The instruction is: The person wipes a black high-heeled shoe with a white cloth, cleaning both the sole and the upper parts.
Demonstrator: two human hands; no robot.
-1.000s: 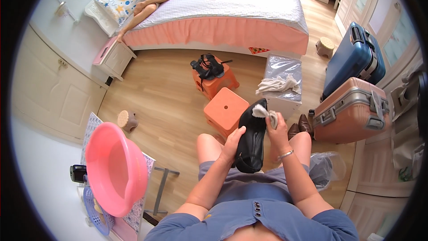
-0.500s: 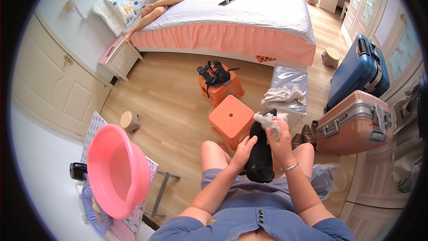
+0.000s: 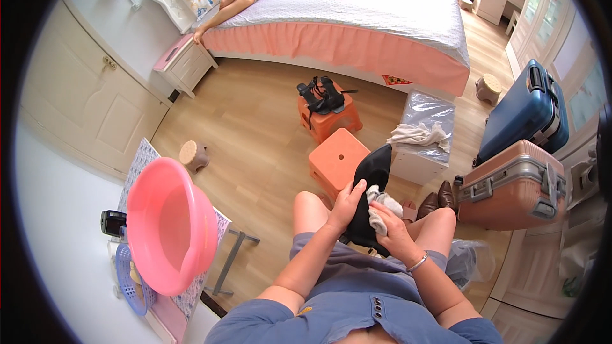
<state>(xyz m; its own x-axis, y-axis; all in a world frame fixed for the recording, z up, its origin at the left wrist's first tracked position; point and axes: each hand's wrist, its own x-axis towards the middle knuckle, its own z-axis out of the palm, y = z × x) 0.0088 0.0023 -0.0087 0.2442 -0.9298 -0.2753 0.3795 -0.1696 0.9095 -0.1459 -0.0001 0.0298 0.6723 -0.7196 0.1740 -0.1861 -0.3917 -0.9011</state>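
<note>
Above my lap, my left hand (image 3: 347,206) is closed around the side of a long black shoe-shaped item (image 3: 373,169); its exact kind is hard to make out. The item is tilted, its broad end pointing away from me. My right hand (image 3: 394,232) grips a crumpled whitish cloth (image 3: 384,202) and presses it against the item's right side. Part of the item's lower end is hidden behind my hands. Just beyond it stands an orange plastic stool (image 3: 338,159).
Another orange stool (image 3: 331,129) carries black straps (image 3: 325,95). A plastic-covered white box (image 3: 421,167) bears a pale cloth (image 3: 421,135). Brown shoes (image 3: 438,200) and a pink suitcase (image 3: 510,191) stand right. A pink basin (image 3: 207,242) is left. Someone's legs (image 3: 239,3) rest on the bed.
My right hand has moved down along the black item with the cloth. The item's far end has swung up and tilted. The whole view has shifted slightly.
</note>
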